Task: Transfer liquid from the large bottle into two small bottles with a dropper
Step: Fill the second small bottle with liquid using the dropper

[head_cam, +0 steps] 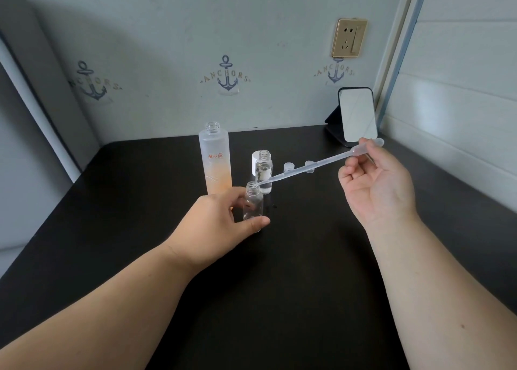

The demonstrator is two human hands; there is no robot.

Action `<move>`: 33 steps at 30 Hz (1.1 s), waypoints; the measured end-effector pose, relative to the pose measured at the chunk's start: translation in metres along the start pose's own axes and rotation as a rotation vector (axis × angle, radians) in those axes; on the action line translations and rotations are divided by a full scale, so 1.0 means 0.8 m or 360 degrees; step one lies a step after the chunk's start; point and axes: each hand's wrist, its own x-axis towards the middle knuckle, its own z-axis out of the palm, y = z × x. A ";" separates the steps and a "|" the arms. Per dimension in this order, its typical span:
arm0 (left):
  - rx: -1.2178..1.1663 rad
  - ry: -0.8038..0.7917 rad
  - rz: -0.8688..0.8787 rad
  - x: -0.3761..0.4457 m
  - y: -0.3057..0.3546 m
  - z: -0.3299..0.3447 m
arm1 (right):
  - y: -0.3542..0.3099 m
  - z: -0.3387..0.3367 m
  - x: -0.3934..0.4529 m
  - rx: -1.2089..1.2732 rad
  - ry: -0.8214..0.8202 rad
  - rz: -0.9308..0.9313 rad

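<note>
A tall frosted bottle (215, 162) with an orange lower half stands open on the dark table (279, 285). In front of it my left hand (221, 224) grips a small clear bottle (253, 204) between thumb and fingers. My right hand (375, 182) pinches the bulb of a long clear plastic dropper (313, 166), which slants down to the left with its tip at the mouth of that small bottle. A second small clear bottle (263, 172) stands open just behind, with clear liquid in it.
A white cap (255, 164) stands behind the second small bottle. Two small clear caps (288, 167) (309, 166) sit to its right. A small mirror (356, 113) leans on a stand at the back right. Walls close off the back and right.
</note>
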 end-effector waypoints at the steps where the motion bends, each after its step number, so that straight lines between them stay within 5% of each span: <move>1: 0.0038 0.0003 0.0016 0.000 0.000 0.001 | 0.000 0.000 0.001 0.0000 -0.0001 -0.0005; 33: 0.0115 0.0140 0.0133 -0.002 -0.003 -0.001 | -0.002 -0.002 0.005 -0.0105 0.0096 0.0001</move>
